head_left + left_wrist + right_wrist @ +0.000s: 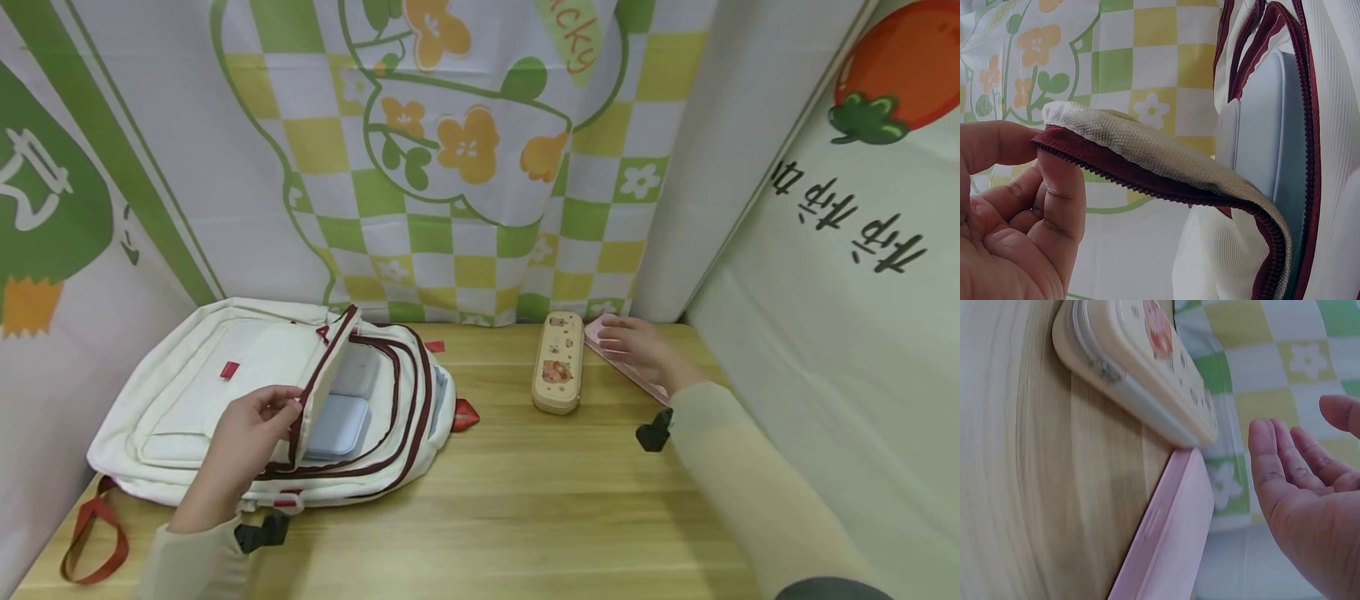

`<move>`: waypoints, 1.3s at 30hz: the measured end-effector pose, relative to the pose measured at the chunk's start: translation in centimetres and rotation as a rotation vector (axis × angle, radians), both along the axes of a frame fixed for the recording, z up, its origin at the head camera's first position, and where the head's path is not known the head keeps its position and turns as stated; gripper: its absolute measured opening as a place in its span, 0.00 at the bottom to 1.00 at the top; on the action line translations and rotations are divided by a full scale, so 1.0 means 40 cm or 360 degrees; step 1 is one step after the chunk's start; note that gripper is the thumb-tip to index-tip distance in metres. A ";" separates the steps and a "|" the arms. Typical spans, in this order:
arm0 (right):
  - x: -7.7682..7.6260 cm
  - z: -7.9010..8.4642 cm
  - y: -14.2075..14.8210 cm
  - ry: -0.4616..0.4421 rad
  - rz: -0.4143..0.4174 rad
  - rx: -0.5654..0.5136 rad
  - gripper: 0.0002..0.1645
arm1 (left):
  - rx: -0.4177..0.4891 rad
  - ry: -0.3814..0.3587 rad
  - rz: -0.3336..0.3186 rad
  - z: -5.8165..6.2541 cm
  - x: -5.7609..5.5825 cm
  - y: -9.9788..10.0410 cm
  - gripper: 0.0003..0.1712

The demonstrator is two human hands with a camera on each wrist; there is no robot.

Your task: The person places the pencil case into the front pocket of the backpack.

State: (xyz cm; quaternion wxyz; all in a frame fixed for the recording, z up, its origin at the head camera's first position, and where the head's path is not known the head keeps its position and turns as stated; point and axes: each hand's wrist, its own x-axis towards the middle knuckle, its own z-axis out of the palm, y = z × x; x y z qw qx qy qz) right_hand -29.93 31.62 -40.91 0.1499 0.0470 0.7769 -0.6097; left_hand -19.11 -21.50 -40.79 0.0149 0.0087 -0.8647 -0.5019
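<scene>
A white backpack [180, 358] with dark red zippers lies on the left of the table, its front compartment unzipped. My left hand [251, 433] pinches the zippered edge of its flap [1147, 150] between thumb and fingers and holds it raised. Inside the compartment sit a light blue box-like item [339, 427] and a pale grey one [355, 371]. Over at the right, my right hand [641, 346] hovers above a flat pink book-like item [1179, 531], fingers extended and apart from it in the right wrist view. Beside that item lies a cream pencil case [557, 362] with printed pictures.
The wooden table [510, 517] is bounded by a checkered cloth [465, 250] at the back and printed fabric walls on both sides. A red strap [97, 542] hangs off the backpack at the lower left. Red tabs stick out on its right side.
</scene>
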 end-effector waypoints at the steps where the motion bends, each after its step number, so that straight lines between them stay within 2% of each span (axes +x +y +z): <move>1: 0.005 -0.002 0.014 0.0010 -0.0010 0.0002 0.34 | 0.0007 -0.0003 0.0001 0.000 0.000 0.001 0.17; 7: 0.031 -0.022 0.096 0.0022 -0.0054 0.0014 0.34 | -0.0011 -0.0010 0.0010 0.004 0.000 0.006 0.17; 12: 0.047 -0.038 0.165 -0.0025 -0.0113 0.0067 0.35 | -0.0029 -0.0015 0.0008 0.003 0.003 0.004 0.17; 23: 0.092 -0.071 0.286 0.0031 -0.0315 0.0399 0.38 | -0.0012 -0.0009 0.0017 -0.002 0.000 0.009 0.16; 28: 0.093 -0.088 0.313 -0.0061 -0.0377 0.0484 0.46 | -0.0022 0.0005 0.0023 -0.002 0.002 0.009 0.16; 31: 0.091 -0.095 0.308 -0.0179 -0.0427 0.0402 0.52 | -0.0011 -0.0007 0.0022 -0.005 0.005 0.009 0.16; 35: 0.092 -0.105 0.290 -0.0318 -0.0508 0.0167 0.56 | 0.0011 -0.0027 0.0017 -0.010 0.006 0.009 0.17; 39: 0.093 -0.114 0.279 -0.0350 -0.0538 0.0090 0.57 | 0.0026 -0.0018 0.0009 -0.011 0.001 0.013 0.16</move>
